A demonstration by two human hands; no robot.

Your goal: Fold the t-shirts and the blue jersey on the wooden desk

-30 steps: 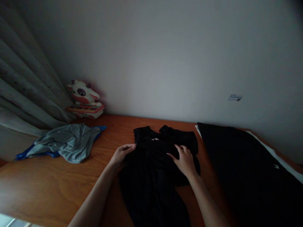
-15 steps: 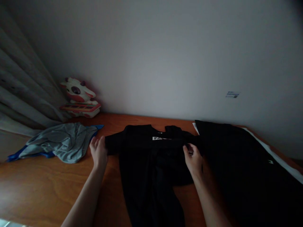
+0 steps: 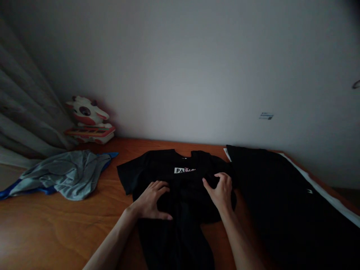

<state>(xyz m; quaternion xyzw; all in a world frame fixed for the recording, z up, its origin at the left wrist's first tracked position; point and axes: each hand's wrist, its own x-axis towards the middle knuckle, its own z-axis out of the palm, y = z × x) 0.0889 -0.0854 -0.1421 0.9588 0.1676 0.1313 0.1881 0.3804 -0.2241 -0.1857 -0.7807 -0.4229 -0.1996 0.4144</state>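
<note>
A black T-shirt (image 3: 185, 204) with a white and pink chest print lies face up, neckline toward the wall. Its left-hand sleeve is spread flat, and its lower part is bunched in folds. My left hand (image 3: 153, 200) rests on the left side of the shirt's body, thumb spread wide from the fingers. On the right side of the chest, beside the print, my right hand (image 3: 221, 191) touches the fabric with thumb and curved fingers apart. Dark cloth shows between them.
The shirt lies on a wooden surface (image 3: 95, 221). A crumpled grey and blue garment (image 3: 78, 172) is at left, with a cow-shaped toy keyboard (image 3: 90, 131) behind it. Black clothing (image 3: 281, 202) over something white spreads at right. A curtain (image 3: 25, 97) hangs far left, beside the wall (image 3: 185, 67).
My left hand has let go of the left sleeve and moved right and nearer onto the shirt's body. My right hand has shifted slightly left, its thumb and fingers wider apart. The view turned slightly.
</note>
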